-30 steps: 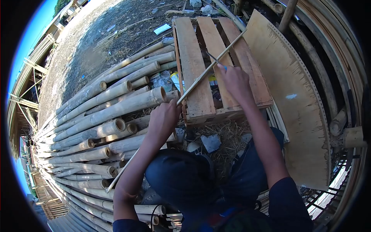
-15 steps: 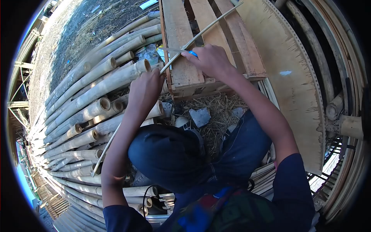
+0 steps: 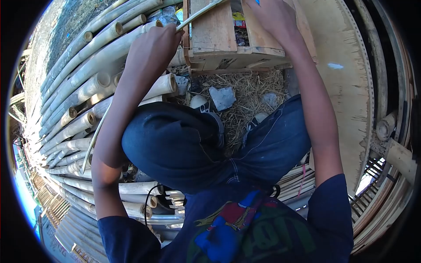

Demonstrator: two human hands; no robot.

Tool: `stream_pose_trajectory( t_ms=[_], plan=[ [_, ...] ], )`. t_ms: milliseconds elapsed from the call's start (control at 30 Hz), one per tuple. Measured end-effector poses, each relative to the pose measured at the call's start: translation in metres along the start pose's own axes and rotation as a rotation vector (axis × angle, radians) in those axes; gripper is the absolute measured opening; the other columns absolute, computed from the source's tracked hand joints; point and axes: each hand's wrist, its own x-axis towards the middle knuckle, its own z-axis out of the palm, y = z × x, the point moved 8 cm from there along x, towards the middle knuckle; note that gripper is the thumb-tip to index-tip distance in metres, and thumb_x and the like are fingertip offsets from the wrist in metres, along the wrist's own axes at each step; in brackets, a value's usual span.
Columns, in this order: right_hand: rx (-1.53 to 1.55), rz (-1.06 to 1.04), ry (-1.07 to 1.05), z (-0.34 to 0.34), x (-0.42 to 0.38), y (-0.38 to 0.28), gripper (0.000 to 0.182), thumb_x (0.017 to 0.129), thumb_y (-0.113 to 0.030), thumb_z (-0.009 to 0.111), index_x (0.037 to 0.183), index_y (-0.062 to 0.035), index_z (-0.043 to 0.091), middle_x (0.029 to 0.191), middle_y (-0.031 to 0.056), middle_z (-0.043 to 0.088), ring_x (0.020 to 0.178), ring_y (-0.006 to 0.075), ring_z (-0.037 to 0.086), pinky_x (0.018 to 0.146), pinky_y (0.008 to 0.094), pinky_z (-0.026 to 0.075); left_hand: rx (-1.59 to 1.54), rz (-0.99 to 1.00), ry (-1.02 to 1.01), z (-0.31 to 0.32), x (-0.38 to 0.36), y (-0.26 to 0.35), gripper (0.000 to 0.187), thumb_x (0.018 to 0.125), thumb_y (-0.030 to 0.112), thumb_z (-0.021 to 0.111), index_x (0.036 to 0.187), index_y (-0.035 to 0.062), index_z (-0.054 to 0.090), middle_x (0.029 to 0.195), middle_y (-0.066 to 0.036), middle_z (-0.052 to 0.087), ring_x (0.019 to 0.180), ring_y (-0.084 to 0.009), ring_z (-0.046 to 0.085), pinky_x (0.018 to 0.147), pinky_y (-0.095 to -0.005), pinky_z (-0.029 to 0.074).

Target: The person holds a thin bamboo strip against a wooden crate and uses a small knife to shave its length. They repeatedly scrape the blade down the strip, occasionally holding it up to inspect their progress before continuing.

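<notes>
A long thin bamboo strip [image 3: 199, 13] runs diagonally over a slatted wooden crate [image 3: 210, 33]. My left hand [image 3: 155, 44] is closed round the strip just left of the crate, and the strip's other end shows below my left forearm. Near the top edge, my right hand [image 3: 274, 19] is above the crate's slats with its fingers partly cut off by the frame. A small bit of blue shows at those fingers; the rest of that object is out of view.
Stacked bamboo poles [image 3: 105, 48] fill the left side. A plywood sheet [image 3: 342, 96] stands at the right, with more poles beyond it. Between crate and my legs lie straw and a grey stone [image 3: 222, 98]. Thin strips [image 3: 294, 193] lie at my right side.
The view has shifted, so the crate appears higher. My right hand has moved up and right, away from my left hand. The blade seen earlier is out of view. My left hand still grips the strip.
</notes>
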Motion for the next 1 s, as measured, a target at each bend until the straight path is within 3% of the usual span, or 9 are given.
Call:
stream_pose_trajectory(
  t_ms=[200,333,433,500,600,667,700,833,1000],
  plan=[
    [0.112,-0.187,-0.086,0.015,-0.012,-0.042,0.056,0.098,-0.045,0.048,0.081,0.0041,0.07,0.072,0.0241,0.066,0.073,0.0399,0.066,0.068,0.0496,0.05,-0.028,0.023,0.007,-0.001,-0.001,0.001,0.029,0.097,0.028,0.055,0.09,0.0004,0.061,0.073,-0.022,0.064,0.071,-0.0402,0.065,0.064,-0.0494,0.051],
    [0.05,0.068,0.13,0.003,0.027,0.036,0.058,0.097,-0.046,0.047,0.081,0.0061,0.068,0.074,0.0264,0.065,0.073,0.0425,0.066,0.069,0.0502,0.05,-0.058,0.031,0.043,-0.005,0.001,0.0,0.027,0.096,0.025,0.055,0.089,-0.0003,0.061,0.072,-0.022,0.063,0.07,-0.0404,0.064,0.065,-0.0492,0.051],
    [0.05,0.209,0.061,0.011,0.03,0.056,0.06,0.098,-0.047,0.046,0.081,0.0061,0.068,0.076,0.0262,0.066,0.075,0.0411,0.066,0.071,0.0502,0.05,-0.035,0.02,0.032,-0.006,0.002,0.003,0.027,0.096,0.025,0.055,0.087,-0.0004,0.061,0.071,-0.022,0.062,0.069,-0.0405,0.064,0.064,-0.0496,0.051],
    [0.072,0.169,-0.179,0.01,0.009,0.011,0.062,0.098,-0.049,0.045,0.083,0.006,0.068,0.079,0.0253,0.067,0.079,0.0381,0.067,0.076,0.05,0.049,-0.036,0.017,0.02,-0.006,0.003,0.005,0.027,0.095,0.025,0.055,0.086,-0.0004,0.06,0.07,-0.022,0.062,0.068,-0.0406,0.063,0.064,-0.0499,0.051],
    [0.213,-0.054,-0.215,0.02,-0.014,-0.04,0.063,0.098,-0.052,0.044,0.091,0.0051,0.07,0.083,0.0279,0.067,0.081,0.0355,0.068,0.079,0.05,0.049,-0.035,-0.012,-0.022,-0.004,0.003,0.003,0.028,0.096,0.026,0.054,0.086,0.0,0.06,0.068,-0.022,0.061,0.067,-0.0408,0.063,0.063,-0.0504,0.05],
    [0.088,-0.226,-0.02,0.023,-0.021,-0.057,0.064,0.098,-0.053,0.044,0.064,-0.0039,0.067,0.061,0.0169,0.065,0.063,0.0362,0.067,0.059,0.0465,0.053,-0.06,-0.03,-0.046,-0.001,0.001,0.001,0.029,0.097,0.027,0.054,0.086,0.0005,0.059,0.067,-0.022,0.061,0.067,-0.0411,0.063,0.062,-0.0506,0.05],
    [0.089,-0.232,-0.006,0.027,-0.017,-0.054,0.064,0.098,-0.053,0.044,0.064,-0.0039,0.067,0.061,0.0169,0.065,0.063,0.0362,0.067,0.059,0.0465,0.053,-0.09,-0.059,-0.066,-0.001,0.001,-0.001,0.028,0.097,0.026,0.056,0.09,-0.0007,0.06,0.068,-0.024,0.06,0.068,-0.0426,0.061,0.062,-0.0523,0.046],
    [0.032,-0.082,0.175,0.024,0.022,0.007,0.064,0.098,-0.053,0.044,0.069,-0.0013,0.07,0.066,0.0195,0.067,0.066,0.0375,0.068,0.061,0.0479,0.053,-0.124,-0.08,-0.077,-0.004,0.002,0.004,0.029,0.098,0.027,0.054,0.089,0.0003,0.059,0.067,-0.025,0.06,0.068,-0.044,0.062,0.064,-0.0535,0.048],
    [0.019,0.141,0.137,0.015,0.031,0.06,0.064,0.098,-0.052,0.044,0.072,-0.0003,0.07,0.07,0.0228,0.067,0.069,0.039,0.068,0.062,0.0494,0.052,-0.072,-0.032,-0.08,-0.005,0.001,0.009,0.026,0.096,0.024,0.056,0.085,0.0005,0.055,0.066,-0.019,0.062,0.064,-0.0385,0.066,0.056,-0.0473,0.052]
  ],
)
